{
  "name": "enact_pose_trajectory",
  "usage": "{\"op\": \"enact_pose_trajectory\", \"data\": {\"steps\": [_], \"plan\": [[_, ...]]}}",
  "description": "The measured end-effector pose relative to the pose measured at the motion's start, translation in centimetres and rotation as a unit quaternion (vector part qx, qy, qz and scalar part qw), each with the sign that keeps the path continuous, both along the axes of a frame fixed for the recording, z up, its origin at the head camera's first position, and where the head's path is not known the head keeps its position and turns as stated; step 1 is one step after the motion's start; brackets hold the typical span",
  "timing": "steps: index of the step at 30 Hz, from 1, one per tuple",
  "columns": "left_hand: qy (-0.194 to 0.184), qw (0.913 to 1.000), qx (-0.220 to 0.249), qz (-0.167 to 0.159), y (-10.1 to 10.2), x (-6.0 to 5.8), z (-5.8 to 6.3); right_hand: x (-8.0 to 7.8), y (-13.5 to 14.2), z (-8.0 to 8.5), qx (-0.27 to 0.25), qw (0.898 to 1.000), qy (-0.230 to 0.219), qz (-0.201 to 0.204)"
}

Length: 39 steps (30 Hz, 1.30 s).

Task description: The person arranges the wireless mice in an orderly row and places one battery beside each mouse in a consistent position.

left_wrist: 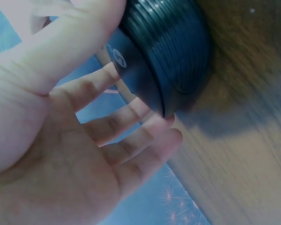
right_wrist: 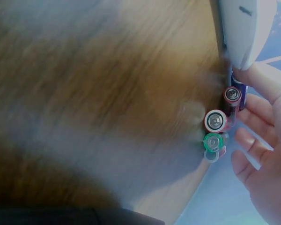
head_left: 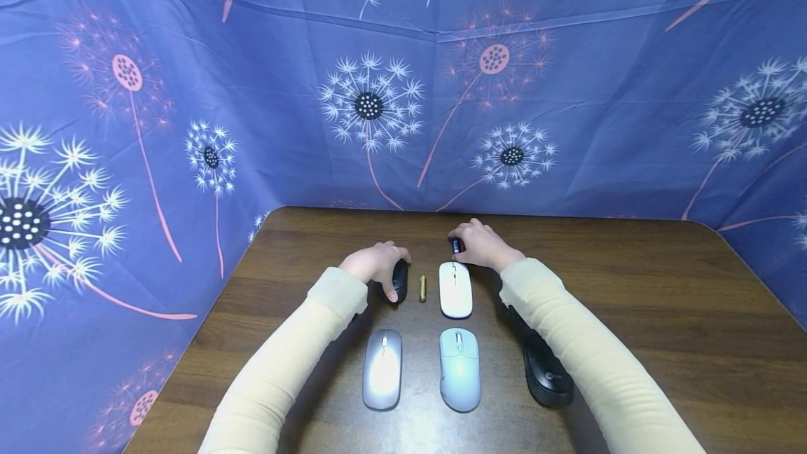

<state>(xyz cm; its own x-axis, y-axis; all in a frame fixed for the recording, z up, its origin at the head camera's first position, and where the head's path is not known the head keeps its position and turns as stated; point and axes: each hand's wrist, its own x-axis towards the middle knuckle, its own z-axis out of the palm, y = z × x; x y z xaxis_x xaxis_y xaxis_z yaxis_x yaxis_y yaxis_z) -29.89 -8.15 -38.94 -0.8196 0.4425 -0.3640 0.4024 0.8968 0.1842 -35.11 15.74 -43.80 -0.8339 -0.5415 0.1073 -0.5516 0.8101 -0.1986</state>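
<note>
My left hand [head_left: 378,266] grips a black computer mouse [head_left: 400,281] on the table, thumb on the near side and fingers over the far end. In the left wrist view this mouse [left_wrist: 178,51] shows ribbed sides and a small round logo. Beyond the white mouse [head_left: 455,293], my right hand [head_left: 482,244] pinches a dark blue battery [right_wrist: 239,91] between thumb and fingers. Standing close beside it in the right wrist view are a red battery [right_wrist: 232,96], a red-and-white one [right_wrist: 216,121] and a green-rimmed one [right_wrist: 213,141]. A gold battery [head_left: 422,289] lies between both hands.
Nearer the front lie a grey mouse [head_left: 382,370] and a light blue mouse [head_left: 459,370]. Another black mouse [head_left: 547,373] sits partly beneath my right forearm. A blue dandelion-print cloth [head_left: 284,125] hangs behind the wooden table [head_left: 649,286].
</note>
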Motion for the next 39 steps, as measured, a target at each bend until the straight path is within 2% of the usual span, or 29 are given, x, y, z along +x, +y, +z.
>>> {"op": "enact_pose_trajectory", "data": {"steps": [10,21,39], "plan": [[0.000,0.9996,-0.026,-0.015,0.4,-0.2,0.0,0.1,0.5,0.3,-0.012,1.000,0.025,0.000],[0.001,0.9995,-0.024,-0.019,0.4,-0.2,0.0,1.3,0.9,2.6,-0.031,1.000,0.004,-0.004],[0.008,0.9988,-0.043,-0.022,0.6,-0.1,0.0,2.7,1.4,5.1,-0.045,0.998,0.036,0.033]]}}
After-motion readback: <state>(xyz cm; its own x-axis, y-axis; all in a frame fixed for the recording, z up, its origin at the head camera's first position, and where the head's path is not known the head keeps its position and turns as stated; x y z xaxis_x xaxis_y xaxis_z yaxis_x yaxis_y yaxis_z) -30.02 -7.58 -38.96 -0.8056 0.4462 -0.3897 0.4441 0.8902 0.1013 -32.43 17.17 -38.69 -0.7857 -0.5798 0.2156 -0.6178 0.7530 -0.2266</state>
